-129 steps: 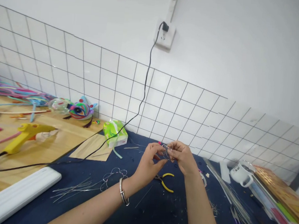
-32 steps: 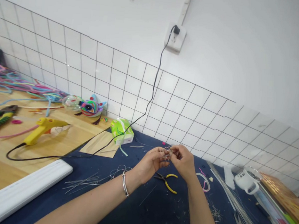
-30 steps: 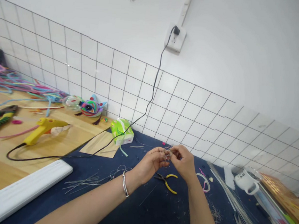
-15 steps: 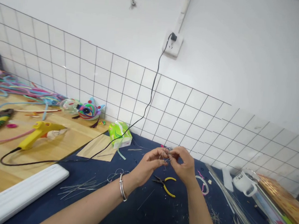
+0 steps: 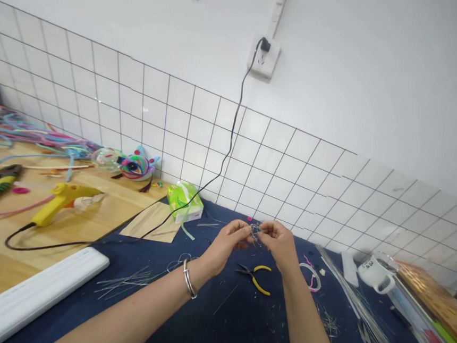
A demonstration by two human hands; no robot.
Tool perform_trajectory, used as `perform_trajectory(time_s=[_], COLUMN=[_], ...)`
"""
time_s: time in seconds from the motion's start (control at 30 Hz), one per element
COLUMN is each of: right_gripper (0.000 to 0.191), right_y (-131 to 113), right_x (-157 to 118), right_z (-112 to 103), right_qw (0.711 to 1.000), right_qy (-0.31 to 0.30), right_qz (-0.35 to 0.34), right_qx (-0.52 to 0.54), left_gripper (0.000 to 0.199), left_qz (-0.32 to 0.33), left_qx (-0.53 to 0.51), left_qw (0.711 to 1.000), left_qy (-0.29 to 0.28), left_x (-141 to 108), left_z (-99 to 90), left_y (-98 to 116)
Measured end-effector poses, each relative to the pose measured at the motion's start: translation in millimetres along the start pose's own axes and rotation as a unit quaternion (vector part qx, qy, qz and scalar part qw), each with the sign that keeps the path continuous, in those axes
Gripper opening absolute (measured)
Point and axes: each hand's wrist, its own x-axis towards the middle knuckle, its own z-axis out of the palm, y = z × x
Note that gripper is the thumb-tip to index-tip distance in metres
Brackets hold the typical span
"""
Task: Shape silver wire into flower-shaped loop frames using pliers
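Between my two hands is a small tangle of thin silvery wire [image 5: 254, 231], bent into loops and held above the dark blue table cover. My left hand [image 5: 230, 242], with a silver bangle at the wrist, pinches it from the left with thumb and fingers. From the right, my right hand [image 5: 279, 242] grips the same wire piece with closed fingertips. The fingers hide part of the wire, so its full shape is unclear. Below the hands lie yellow-handled pliers [image 5: 256, 278], partly spread, touched by neither hand.
Loose straight wires [image 5: 125, 281] lie on the left, with a long wire bundle [image 5: 361, 306] on the right. A yellow glue gun [image 5: 64, 200], its cord [image 5: 231, 140] running to the wall socket, a tissue pack [image 5: 183, 202], a white mug [image 5: 377, 272] and a white power strip [image 5: 33, 296] surround the workspace.
Both hands stay on the wire piece; the fingers have shifted slightly, the right hand turning so its fingers curl in more. The view has tilted a little.
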Motion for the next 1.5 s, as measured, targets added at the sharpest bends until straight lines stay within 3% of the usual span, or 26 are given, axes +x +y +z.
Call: perform_trajectory(time_s=[0.1,0.17,0.33,0.5,0.67,0.8,0.97,1.13,1.37,1.5], right_gripper=[0.017,0.016,0.016,0.016,0.019,0.02,0.019,0.021,0.016,0.015], right_y=[1.6,1.4,-0.6,-3.9,-6.7,-3.6,-2.2,-9.1,-10.6,-10.9], right_x=[0.5,0.3,-0.6,-2.0,-3.8,-3.0,-1.2,-3.0,-2.6,-2.0], right_z=[-0.8,-1.1,-3.0,0.3,4.9,1.8,0.5,5.6,-1.7,-3.9], right_qw=[1.0,0.999,0.997,0.997,0.998,0.998,0.999,0.999,0.998,0.991], right_qy=[0.015,0.028,0.044,0.032,0.028,0.026,-0.006,-0.003,-0.03,-0.064], right_qz=[0.005,0.002,-0.009,-0.017,-0.015,-0.004,0.002,-0.014,0.026,0.055], right_qx=[-0.015,-0.029,-0.057,-0.065,-0.062,-0.061,-0.047,-0.028,0.053,0.105], left_gripper=[0.021,0.018,0.015,0.024,0.02,0.018,0.017,0.015,0.018,0.014], left_qz=[0.094,0.159,0.269,0.293,0.28,0.258,0.232,0.21,0.246,0.245], left_qx=[0.087,0.152,0.319,0.4,0.391,0.402,0.349,0.287,0.33,0.346], left_qw=[0.99,0.974,0.906,0.856,0.864,0.862,0.897,0.93,0.902,0.901], left_qy=[0.057,0.054,-0.07,-0.146,-0.15,-0.17,-0.142,-0.097,-0.129,-0.092], left_x=[2.2,3.9,10.2,15.5,21.0,24.3,22.5,20.7,20.7,18.2], left_z=[-2.3,-5.0,-19.7,-31.6,-41.4,-51.6,-52.1,-44.7,-39.2,-32.6], left_y=[1.3,4.7,17.5,28.2,34.2,25.6,8.6,9.2,16.6,17.6])
